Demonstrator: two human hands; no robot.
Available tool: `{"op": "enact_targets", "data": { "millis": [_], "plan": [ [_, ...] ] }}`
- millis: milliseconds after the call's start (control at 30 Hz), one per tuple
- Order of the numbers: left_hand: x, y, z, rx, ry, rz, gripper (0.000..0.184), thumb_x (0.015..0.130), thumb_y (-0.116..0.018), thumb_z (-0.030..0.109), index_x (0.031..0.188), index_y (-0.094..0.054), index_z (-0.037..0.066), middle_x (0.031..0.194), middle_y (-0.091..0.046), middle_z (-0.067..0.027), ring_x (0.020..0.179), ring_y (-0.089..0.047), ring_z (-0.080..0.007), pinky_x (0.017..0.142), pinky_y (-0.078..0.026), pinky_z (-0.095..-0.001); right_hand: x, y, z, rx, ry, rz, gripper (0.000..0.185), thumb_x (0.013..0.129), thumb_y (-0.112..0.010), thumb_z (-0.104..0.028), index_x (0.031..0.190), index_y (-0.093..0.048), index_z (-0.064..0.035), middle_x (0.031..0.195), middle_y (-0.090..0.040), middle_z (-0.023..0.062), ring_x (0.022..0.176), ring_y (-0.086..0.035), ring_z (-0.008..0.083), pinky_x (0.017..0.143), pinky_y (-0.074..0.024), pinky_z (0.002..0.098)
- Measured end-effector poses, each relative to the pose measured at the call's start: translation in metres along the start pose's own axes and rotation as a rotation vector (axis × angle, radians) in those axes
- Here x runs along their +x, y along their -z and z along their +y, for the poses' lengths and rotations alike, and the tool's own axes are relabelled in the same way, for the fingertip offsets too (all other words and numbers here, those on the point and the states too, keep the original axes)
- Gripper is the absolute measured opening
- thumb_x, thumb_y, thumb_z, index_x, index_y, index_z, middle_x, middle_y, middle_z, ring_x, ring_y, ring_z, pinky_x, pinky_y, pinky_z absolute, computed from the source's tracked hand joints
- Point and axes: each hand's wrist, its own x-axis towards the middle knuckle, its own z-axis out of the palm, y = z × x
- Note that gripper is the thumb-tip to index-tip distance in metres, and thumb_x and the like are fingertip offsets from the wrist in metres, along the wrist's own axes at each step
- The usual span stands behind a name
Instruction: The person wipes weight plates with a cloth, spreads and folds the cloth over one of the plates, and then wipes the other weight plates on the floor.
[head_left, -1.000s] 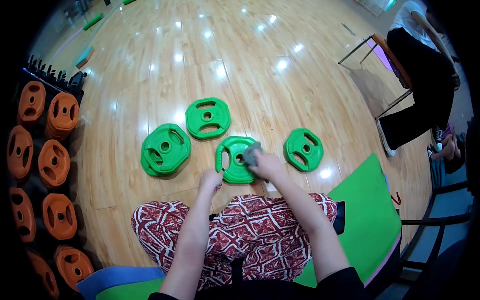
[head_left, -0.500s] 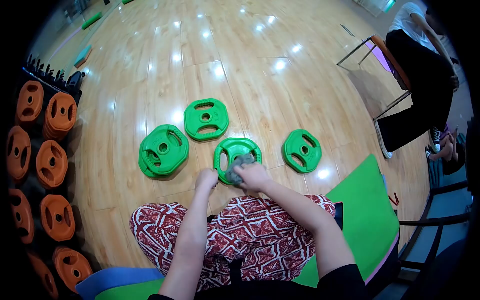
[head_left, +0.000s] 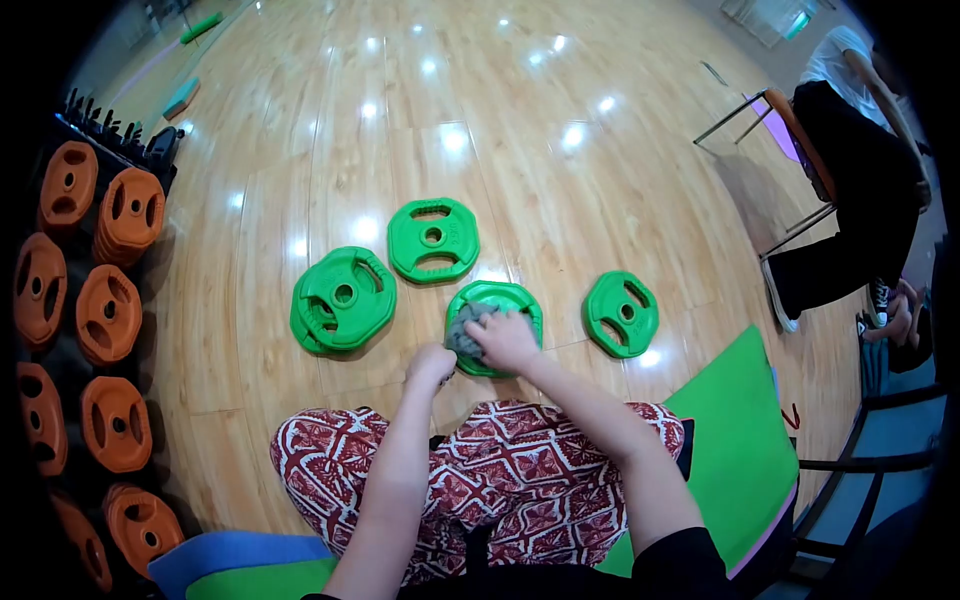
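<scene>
A green weight plate [head_left: 526,300] lies on the floor in front of my crossed legs. My right hand [head_left: 507,341] is closed on a crumpled grey cloth [head_left: 467,328], pressed on the left and middle part of this plate. At the plate's near left rim my left hand [head_left: 431,366] is curled shut and seems to grip the edge; its fingertips are hidden. Beyond it lies another green plate [head_left: 460,222]. To the left are stacked green plates [head_left: 372,308], and a further green plate [head_left: 640,322] lies on the right.
Orange weight plates [head_left: 117,425] hang in stacks on a dark rack at left. A green mat [head_left: 735,430] lies at my right and a blue mat [head_left: 235,550] at my left. Someone in black trousers [head_left: 860,200] sits on a chair [head_left: 800,140] at far right.
The cloth in my right hand has moved left and slightly away across the plate. My left hand stays at the rim. The whole view has shifted a little.
</scene>
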Motion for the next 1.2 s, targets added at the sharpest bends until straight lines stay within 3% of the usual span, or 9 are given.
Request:
{"op": "enact_targets", "data": {
  "millis": [267,433,500,633,733,867,933,1067,1200],
  "plan": [
    [-0.017,-0.002,0.011,0.160,-0.090,0.047,0.039,0.081,-0.047,0.036,0.067,-0.061,0.003,0.061,-0.060,-0.0091,0.053,-0.058,-0.0200,0.050,-0.045,-0.0342,0.008,-0.010,0.061,0.219,-0.801,0.102,0.040,0.068,-0.062,-0.026,0.101,-0.046,-0.0108,0.082,-0.060,0.0139,0.072,-0.060,0.0291,0.061,-0.0463,0.0426],
    [-0.012,-0.007,0.005,0.307,-0.199,0.164,0.048,0.087,-0.044,0.039,0.064,-0.059,0.000,0.058,-0.060,-0.0111,0.045,-0.055,-0.0180,0.042,-0.043,-0.0325,0.012,-0.007,0.008,0.116,-0.303,0.077,0.045,0.065,-0.065,-0.028,0.102,-0.044,-0.0113,0.089,-0.057,0.0121,0.081,-0.058,0.0284,0.067,-0.0437,0.0415],
    [-0.013,-0.011,0.006,-0.035,-0.052,-0.115,0.047,0.090,-0.039,0.035,0.068,-0.058,-0.003,0.059,-0.060,-0.0124,0.043,-0.055,-0.0182,0.041,-0.043,-0.0322,0.023,-0.005,0.018,-0.037,0.094,0.008,0.044,0.063,-0.065,-0.025,0.101,-0.046,-0.0122,0.092,-0.056,0.0104,0.083,-0.056,0.0270,0.069,-0.0413,0.0409],
    [-0.022,-0.008,0.012,-0.094,0.047,-0.172,0.046,0.090,-0.036,0.038,0.071,-0.059,0.002,0.059,-0.061,-0.0062,0.049,-0.058,-0.0148,0.047,-0.045,-0.0286,0.063,-0.008,0.029,0.131,-0.705,0.212,0.037,0.065,-0.062,-0.021,0.098,-0.049,-0.0124,0.082,-0.059,0.0091,0.077,-0.058,0.0278,0.067,-0.0414,0.0414],
    [-0.029,-0.006,0.015,-0.107,0.045,-0.141,0.046,0.090,-0.036,0.037,0.071,-0.059,0.002,0.058,-0.060,-0.0067,0.047,-0.056,-0.0152,0.045,-0.045,-0.0284,0.063,-0.013,0.001,0.237,-0.682,0.091,0.039,0.063,-0.063,-0.023,0.098,-0.049,-0.0125,0.083,-0.058,0.0094,0.078,-0.058,0.0273,0.066,-0.0415,0.0414],
    [-0.003,-0.017,0.001,0.032,-0.042,-0.247,0.044,0.091,-0.037,0.032,0.071,-0.054,-0.004,0.057,-0.059,-0.0121,0.042,-0.054,-0.0183,0.038,-0.041,-0.0313,0.043,-0.019,-0.016,0.148,-0.014,0.004,0.041,0.060,-0.064,-0.022,0.097,-0.048,-0.0145,0.085,-0.058,0.0097,0.079,-0.058,0.0273,0.067,-0.0420,0.0405],
    [-0.018,-0.009,0.011,-0.210,0.023,-0.200,0.044,0.091,-0.037,0.032,0.072,-0.054,-0.003,0.057,-0.059,-0.0121,0.041,-0.054,-0.0182,0.038,-0.040,-0.0312,0.051,-0.003,0.009,-0.009,0.014,0.054,0.041,0.061,-0.063,-0.020,0.099,-0.048,-0.0139,0.082,-0.058,0.0087,0.077,-0.059,0.0278,0.066,-0.0429,0.0407],
    [-0.018,-0.011,0.009,-0.169,-0.013,-0.172,0.045,0.092,-0.035,0.032,0.072,-0.055,-0.003,0.058,-0.059,-0.0128,0.039,-0.052,-0.0175,0.036,-0.040,-0.0299,0.053,-0.019,0.063,0.187,-0.881,0.089,0.029,0.066,-0.061,-0.023,0.093,-0.053,-0.0135,0.082,-0.060,0.0095,0.075,-0.059,0.0266,0.064,-0.0420,0.0418],
    [-0.009,-0.010,0.012,-0.136,0.041,-0.206,0.045,0.092,-0.034,0.033,0.073,-0.055,-0.002,0.060,-0.060,-0.0123,0.039,-0.051,-0.0168,0.036,-0.040,-0.0290,0.015,-0.048,0.049,0.083,-0.352,0.159,0.034,0.065,-0.062,-0.024,0.095,-0.049,-0.0135,0.081,-0.056,0.0091,0.076,-0.058,0.0262,0.065,-0.0410,0.0412]
  ]
}}
